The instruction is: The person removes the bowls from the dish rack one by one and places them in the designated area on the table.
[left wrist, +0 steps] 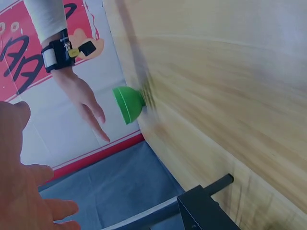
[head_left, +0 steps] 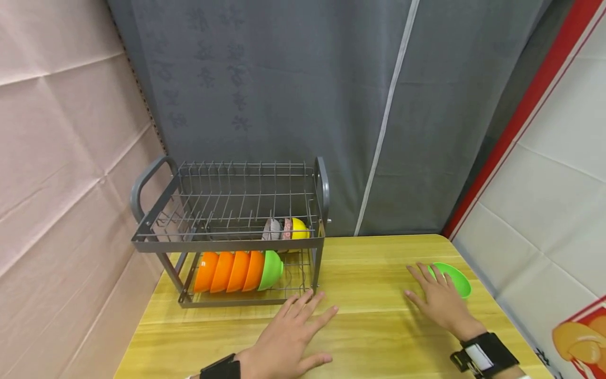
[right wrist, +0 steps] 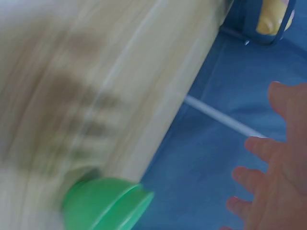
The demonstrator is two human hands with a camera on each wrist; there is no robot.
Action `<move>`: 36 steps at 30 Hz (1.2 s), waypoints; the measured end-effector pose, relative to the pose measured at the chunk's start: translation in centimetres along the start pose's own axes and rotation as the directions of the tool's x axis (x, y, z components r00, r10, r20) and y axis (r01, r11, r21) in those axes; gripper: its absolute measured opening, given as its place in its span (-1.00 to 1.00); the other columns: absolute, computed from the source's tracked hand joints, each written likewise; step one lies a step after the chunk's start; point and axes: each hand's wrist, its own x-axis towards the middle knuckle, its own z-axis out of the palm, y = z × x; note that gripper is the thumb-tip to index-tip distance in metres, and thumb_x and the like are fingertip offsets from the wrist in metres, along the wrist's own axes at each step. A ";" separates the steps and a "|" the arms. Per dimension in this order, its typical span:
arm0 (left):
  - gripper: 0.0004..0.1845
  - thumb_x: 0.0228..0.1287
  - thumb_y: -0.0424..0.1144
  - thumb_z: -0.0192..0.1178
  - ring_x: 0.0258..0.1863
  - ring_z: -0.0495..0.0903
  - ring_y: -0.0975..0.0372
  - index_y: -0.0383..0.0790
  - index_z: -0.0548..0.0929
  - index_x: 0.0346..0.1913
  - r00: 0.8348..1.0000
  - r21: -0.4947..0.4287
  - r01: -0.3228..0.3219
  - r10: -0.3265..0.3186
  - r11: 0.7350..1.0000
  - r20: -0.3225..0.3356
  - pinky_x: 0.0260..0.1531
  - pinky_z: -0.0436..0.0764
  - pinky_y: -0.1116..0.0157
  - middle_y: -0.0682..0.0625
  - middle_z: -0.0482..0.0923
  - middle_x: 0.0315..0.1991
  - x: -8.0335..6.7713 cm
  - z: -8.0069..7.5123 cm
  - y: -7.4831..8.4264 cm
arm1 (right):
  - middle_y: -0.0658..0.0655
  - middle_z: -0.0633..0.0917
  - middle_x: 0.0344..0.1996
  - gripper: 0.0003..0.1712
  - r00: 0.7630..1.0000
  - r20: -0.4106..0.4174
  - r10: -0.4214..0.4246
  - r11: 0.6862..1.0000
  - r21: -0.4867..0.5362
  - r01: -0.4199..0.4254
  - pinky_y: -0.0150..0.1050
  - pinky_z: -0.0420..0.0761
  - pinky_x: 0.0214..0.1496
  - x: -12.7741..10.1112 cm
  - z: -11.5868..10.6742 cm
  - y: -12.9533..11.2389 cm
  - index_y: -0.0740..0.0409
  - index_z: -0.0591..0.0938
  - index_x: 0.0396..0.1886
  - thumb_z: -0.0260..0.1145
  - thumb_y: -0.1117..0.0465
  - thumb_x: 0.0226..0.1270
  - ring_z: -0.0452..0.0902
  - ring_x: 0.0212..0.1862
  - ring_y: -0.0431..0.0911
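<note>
A green bowl (head_left: 456,280) stands upright on the wooden table at the right. My right hand (head_left: 440,300) hovers over its near left side with fingers spread, overlapping the rim in the head view. In the left wrist view, a gap shows between that hand (left wrist: 84,98) and the bowl (left wrist: 128,104). Nothing is in the right hand. My left hand (head_left: 290,337), fingers apart and holding nothing, is in front of the dish rack (head_left: 227,246), its fingertips close to the rack's lower front right corner.
On the rack's lower tier, several orange bowls (head_left: 204,271) and a second green bowl (head_left: 272,271) stand on edge in a row. Behind them are a yellow bowl (head_left: 300,229) and patterned bowls (head_left: 272,230). Grey curtain (head_left: 284,105) backs the table; pale walls flank it.
</note>
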 end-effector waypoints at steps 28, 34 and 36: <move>-0.14 0.37 0.51 -0.22 0.59 0.14 -0.05 0.22 0.04 0.62 0.967 -0.006 0.246 -0.245 0.969 0.074 0.51 0.24 -0.15 -0.09 0.03 0.64 -2.7 0.1 -2.3 | 0.21 0.42 0.48 -0.12 0.974 -0.052 -0.220 0.975 0.019 0.222 0.02 -0.38 0.69 -0.7 -1.3 -8.5 -0.07 0.37 0.52 0.26 -0.36 0.31 0.23 0.50 0.33; -0.14 0.37 0.50 -0.20 0.59 0.13 -0.07 0.21 0.07 0.62 0.953 -0.032 0.293 -0.290 0.955 0.088 0.52 0.20 -0.18 -0.10 0.01 0.64 -3.1 -0.2 -2.8 | 0.17 0.40 0.51 -0.10 0.971 -0.011 -0.240 0.969 0.058 0.241 0.23 -0.03 0.60 -0.8 -1.7 -9.9 -0.13 0.33 0.55 0.25 -0.39 0.31 0.22 0.53 0.29; -0.14 0.37 0.50 -0.18 0.58 0.15 -0.09 0.19 0.08 0.62 0.951 -0.050 0.301 -0.297 0.952 0.085 0.51 0.20 -0.20 -0.11 0.03 0.64 -3.3 -0.3 -2.9 | 0.16 0.39 0.51 -0.09 0.969 0.005 -0.246 0.967 0.067 0.245 0.26 0.01 0.57 -0.9 -1.7 -10.4 -0.16 0.31 0.56 0.24 -0.40 0.31 0.22 0.53 0.28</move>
